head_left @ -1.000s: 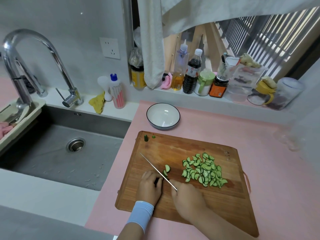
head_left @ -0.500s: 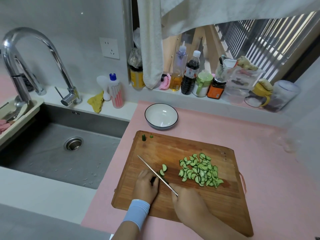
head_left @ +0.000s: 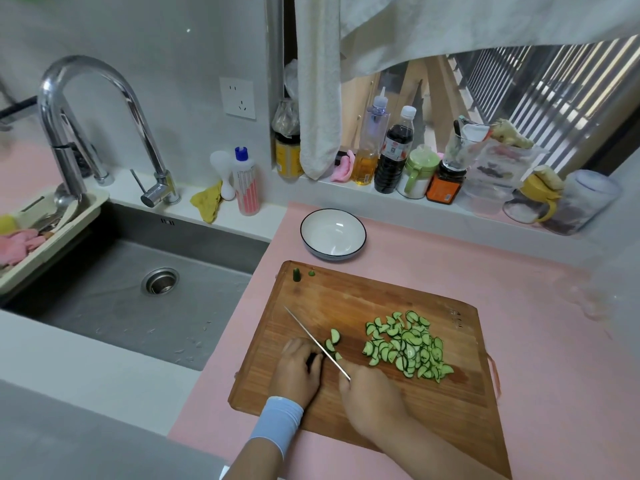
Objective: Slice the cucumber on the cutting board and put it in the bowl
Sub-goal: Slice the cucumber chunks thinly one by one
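A wooden cutting board [head_left: 374, 306] lies on the pink counter. A pile of half-moon cucumber slices [head_left: 407, 346] sits on its right half. My left hand [head_left: 298, 368] presses the last short cucumber piece [head_left: 313, 360], mostly hidden under my fingers. My right hand [head_left: 370, 393] grips the knife [head_left: 313, 339], blade down against that piece. Two or three fresh slices [head_left: 333, 341] lie just right of the blade. Two cucumber ends [head_left: 297, 274] rest at the board's far left corner. The white bowl [head_left: 333, 233] stands empty behind the board.
A steel sink [head_left: 138, 282] with a tall faucet [head_left: 86, 123] lies to the left. Bottles and jars [head_left: 394, 154] line the window ledge behind the bowl. A dish soap bottle [head_left: 246, 183] and yellow cloth [head_left: 207, 200] sit by the sink.
The knife keeps chopping at the same spot; another slice has dropped beside the blade. My view has shifted slightly, and both hands stay where they were.
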`<state>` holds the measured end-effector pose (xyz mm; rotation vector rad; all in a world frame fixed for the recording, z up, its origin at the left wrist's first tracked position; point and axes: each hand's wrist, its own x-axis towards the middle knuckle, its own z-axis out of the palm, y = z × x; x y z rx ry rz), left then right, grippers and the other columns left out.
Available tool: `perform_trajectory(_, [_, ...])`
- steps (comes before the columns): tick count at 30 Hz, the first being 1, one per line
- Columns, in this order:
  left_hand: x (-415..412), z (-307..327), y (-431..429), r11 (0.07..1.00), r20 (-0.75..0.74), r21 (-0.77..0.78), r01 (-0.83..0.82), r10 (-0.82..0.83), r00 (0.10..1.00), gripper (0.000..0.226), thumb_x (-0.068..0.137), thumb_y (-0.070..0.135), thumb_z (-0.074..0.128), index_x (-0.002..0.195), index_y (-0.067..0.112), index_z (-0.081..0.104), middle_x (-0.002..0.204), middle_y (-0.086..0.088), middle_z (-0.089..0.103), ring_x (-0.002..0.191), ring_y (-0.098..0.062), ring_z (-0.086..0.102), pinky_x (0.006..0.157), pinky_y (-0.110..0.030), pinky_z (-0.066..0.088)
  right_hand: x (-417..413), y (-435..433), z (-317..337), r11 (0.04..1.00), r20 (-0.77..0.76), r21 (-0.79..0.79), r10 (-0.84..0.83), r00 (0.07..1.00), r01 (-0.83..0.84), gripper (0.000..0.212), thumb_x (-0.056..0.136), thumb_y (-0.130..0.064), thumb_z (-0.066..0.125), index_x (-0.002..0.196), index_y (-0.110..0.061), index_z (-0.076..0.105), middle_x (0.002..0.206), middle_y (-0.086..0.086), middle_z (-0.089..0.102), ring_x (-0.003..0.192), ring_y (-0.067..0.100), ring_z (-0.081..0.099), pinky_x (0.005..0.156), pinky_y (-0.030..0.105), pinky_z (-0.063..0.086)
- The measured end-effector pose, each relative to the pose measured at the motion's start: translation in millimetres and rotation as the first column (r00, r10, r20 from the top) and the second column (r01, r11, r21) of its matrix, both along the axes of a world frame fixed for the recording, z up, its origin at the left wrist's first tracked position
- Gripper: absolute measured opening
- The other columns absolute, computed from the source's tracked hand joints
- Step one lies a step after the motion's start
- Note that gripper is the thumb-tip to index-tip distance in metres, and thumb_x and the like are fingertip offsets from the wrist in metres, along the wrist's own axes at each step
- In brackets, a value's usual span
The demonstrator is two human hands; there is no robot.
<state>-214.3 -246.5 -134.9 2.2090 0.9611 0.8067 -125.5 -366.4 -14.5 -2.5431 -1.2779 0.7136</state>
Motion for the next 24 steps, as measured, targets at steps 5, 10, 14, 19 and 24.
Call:
perform_trajectory(5, [-1,-4,0,1.000,-0.014,-0.010,-0.017,0.017,1.000,0.009,0.078,0.009,0.074,0.084,0.015,0.070,0.088,0.003,0.065,0.087,-0.011,0.056,0.085,-0.012,0.040,-6,-12,1,1.000,0.039,0.029,0.011,0.999,-0.012,0.039,0.103,-0.035,0.037,0.140,-0.039,0.051,0.098,0.001,0.073,0.094,0.024,0.067,0.079,0.033,0.049])
perform_trajectory(10, [-1,-6,0,1.000,-0.015,-0.021,-0.011,0.011,1.000,0.009,0.079,0.011,0.074,0.085,0.016,0.071,0.089,0.004,0.066,0.088,-0.012,0.058,0.087,-0.010,0.039,-6,-21,2,0.999,0.032,0.031,0.003,0.999,-0.004,0.038,0.103,-0.034,0.038,0.137,-0.040,0.053,0.092,0.000,0.072,0.089,0.022,0.067,0.076,0.033,0.051])
perform_trajectory(14, [-1,-3,0,1.000,-0.010,-0.016,-0.010,0.010,1.000,0.009,0.077,0.010,0.076,0.082,0.016,0.071,0.086,0.005,0.065,0.086,-0.009,0.056,0.084,-0.008,0.037,-4,-19,1,1.000,0.017,0.029,0.006,1.000,-0.007,0.035,0.102,-0.032,0.038,0.131,-0.036,0.057,0.090,0.000,0.072,0.087,0.023,0.067,0.075,0.033,0.051])
perform_trajectory(19, [0,1,-1,1.000,0.007,-0.015,-0.014,0.014,1.000,0.016,0.072,0.003,0.077,0.075,0.015,0.067,0.080,0.006,0.062,0.081,-0.004,0.050,0.083,-0.002,0.032,-1,-8,-2,1.000,-0.028,0.011,0.012,1.000,-0.012,0.033,0.102,-0.031,0.038,0.125,-0.032,0.062,0.097,0.001,0.073,0.092,0.025,0.067,0.068,0.031,0.043])
perform_trajectory(24, [-2,-2,-2,1.000,-0.018,0.011,-0.011,0.011,1.000,0.011,0.075,0.006,0.074,0.077,0.014,0.067,0.083,0.006,0.058,0.084,-0.006,0.050,0.082,-0.010,0.039,-1,-4,0,1.000,-0.035,-0.008,0.006,0.999,-0.007,0.032,0.102,-0.030,0.039,0.123,-0.031,0.063,0.103,0.003,0.073,0.098,0.026,0.066,0.069,0.029,0.040])
